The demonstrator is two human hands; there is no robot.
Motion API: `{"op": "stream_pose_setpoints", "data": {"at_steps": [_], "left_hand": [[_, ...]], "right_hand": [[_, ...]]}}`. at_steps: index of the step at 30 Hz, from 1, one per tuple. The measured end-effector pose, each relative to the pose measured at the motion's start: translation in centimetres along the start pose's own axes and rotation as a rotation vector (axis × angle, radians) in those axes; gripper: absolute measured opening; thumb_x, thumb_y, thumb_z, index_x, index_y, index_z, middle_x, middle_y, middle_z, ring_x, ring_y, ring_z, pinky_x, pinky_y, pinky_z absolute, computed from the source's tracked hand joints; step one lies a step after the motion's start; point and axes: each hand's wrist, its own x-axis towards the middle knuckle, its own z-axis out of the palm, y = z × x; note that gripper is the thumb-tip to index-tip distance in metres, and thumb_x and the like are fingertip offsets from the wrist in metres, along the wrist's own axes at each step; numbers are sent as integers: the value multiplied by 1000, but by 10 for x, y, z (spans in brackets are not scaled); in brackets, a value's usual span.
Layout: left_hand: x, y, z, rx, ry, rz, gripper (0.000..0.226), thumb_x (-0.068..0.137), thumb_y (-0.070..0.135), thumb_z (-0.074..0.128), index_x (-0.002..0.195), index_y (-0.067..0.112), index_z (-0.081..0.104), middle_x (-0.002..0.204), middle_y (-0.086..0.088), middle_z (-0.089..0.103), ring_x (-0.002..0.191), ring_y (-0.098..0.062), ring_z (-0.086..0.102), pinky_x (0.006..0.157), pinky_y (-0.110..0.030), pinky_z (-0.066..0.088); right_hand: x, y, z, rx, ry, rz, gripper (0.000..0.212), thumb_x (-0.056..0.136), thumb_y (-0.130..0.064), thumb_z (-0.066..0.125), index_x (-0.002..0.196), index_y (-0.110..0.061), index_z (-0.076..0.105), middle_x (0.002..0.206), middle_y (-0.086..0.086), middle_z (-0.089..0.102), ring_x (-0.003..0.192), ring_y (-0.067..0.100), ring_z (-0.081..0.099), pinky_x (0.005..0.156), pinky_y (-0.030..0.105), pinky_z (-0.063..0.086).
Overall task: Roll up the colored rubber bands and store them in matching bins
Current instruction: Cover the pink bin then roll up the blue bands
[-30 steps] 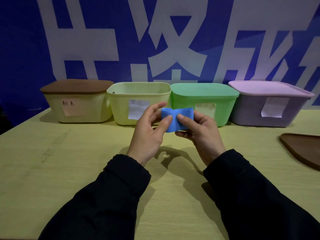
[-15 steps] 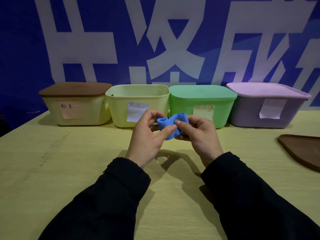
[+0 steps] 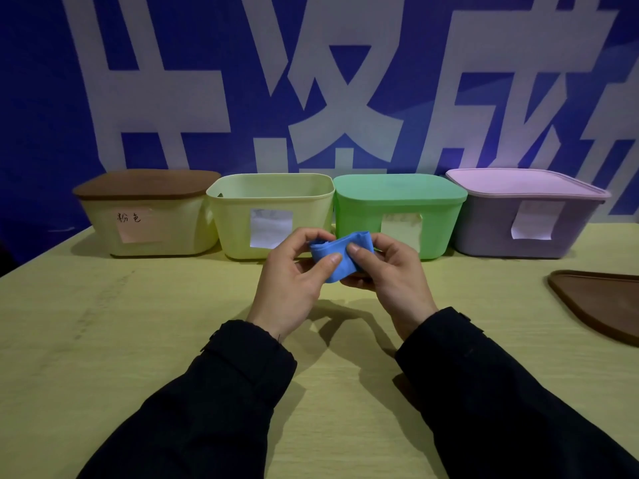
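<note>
A blue rubber band [image 3: 340,254], partly rolled, is held above the table between both hands. My left hand [image 3: 290,281] pinches its left end with thumb and curled fingers. My right hand [image 3: 387,274] grips its right side, thumb pressed on the front. Behind them stand four bins in a row: a pale yellow bin with a brown lid [image 3: 148,216], an open pale yellow bin [image 3: 273,205], a green lidded bin [image 3: 397,205] and a purple lidded bin [image 3: 525,216]. Each bin has a paper label.
A loose brown lid [image 3: 598,302] lies on the table at the right edge. The yellow-green table [image 3: 103,340] stretches in front of the bins. A blue wall with white characters stands right behind the bins.
The band went from a flat strip stretched between my hands to a crumpled, shorter roll. Both hands dropped slightly and moved closer together.
</note>
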Motion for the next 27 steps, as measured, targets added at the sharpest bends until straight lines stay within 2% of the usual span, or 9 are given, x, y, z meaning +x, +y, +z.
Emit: {"op": "stream_pose_setpoints", "data": {"at_steps": [3, 6, 9, 12, 16, 20, 24, 27], "left_hand": [[-1, -2, 1, -16, -2, -37, 19, 82, 26, 76, 98, 35, 68, 105, 11, 71, 90, -35, 72, 87, -57, 58], [-1, -5, 2, 1, -13, -39, 22, 84, 22, 78, 96, 35, 66, 103, 10, 71, 89, -38, 70, 85, -57, 58], [0, -7, 1, 25, -5, -36, 23, 88, 16, 76, 96, 34, 65, 105, 7, 69, 88, -26, 72, 83, -46, 61], [0, -6, 0, 51, 1, -29, 21, 89, 12, 74, 95, 28, 62, 99, 8, 67, 82, -14, 69, 75, -32, 57], [0, -5, -2, 100, 36, -29, 20, 86, 12, 73, 89, 24, 58, 87, 9, 63, 74, -14, 60, 67, -33, 52], [-2, -2, -1, 74, 49, -37, 22, 85, 16, 79, 90, 23, 59, 81, 12, 67, 69, -12, 63, 63, -31, 54], [-1, -3, 0, 87, 33, -37, 24, 86, 19, 78, 93, 29, 57, 89, 8, 69, 73, -11, 65, 68, -34, 54], [-1, -1, 1, 47, 16, -58, 27, 90, 11, 71, 107, 24, 54, 96, 3, 68, 75, -7, 64, 70, -21, 50]], "right_hand": [[2, 0, -3, -12, -5, 32, 18, 96, -9, 63, 109, 3, 68, 87, 16, 74, 73, 19, 69, 67, 30, 59], [2, 0, -4, 1, -6, 52, 18, 95, -8, 65, 108, 4, 68, 82, 15, 73, 67, 16, 68, 64, 26, 59], [1, 0, -1, 3, -14, 57, 18, 95, -7, 65, 108, 5, 68, 82, 14, 73, 69, 16, 68, 64, 27, 58], [1, 0, -2, -18, -19, 46, 16, 94, -9, 66, 106, 1, 70, 82, 11, 74, 72, 17, 70, 66, 28, 60], [-1, 1, -2, -58, -57, 33, 14, 94, -12, 67, 103, -2, 72, 87, 12, 74, 77, 17, 70, 70, 31, 60], [-1, -1, -3, -49, -48, 21, 12, 95, -12, 66, 102, -5, 73, 87, 10, 74, 78, 18, 68, 70, 30, 59], [0, -1, -2, -34, -39, 25, 14, 96, -10, 63, 105, -2, 69, 87, 13, 72, 75, 19, 67, 68, 29, 58], [-2, 0, 1, -8, -37, 43, 14, 97, -10, 62, 106, -1, 67, 89, 14, 73, 69, 14, 66, 67, 29, 58]]}}
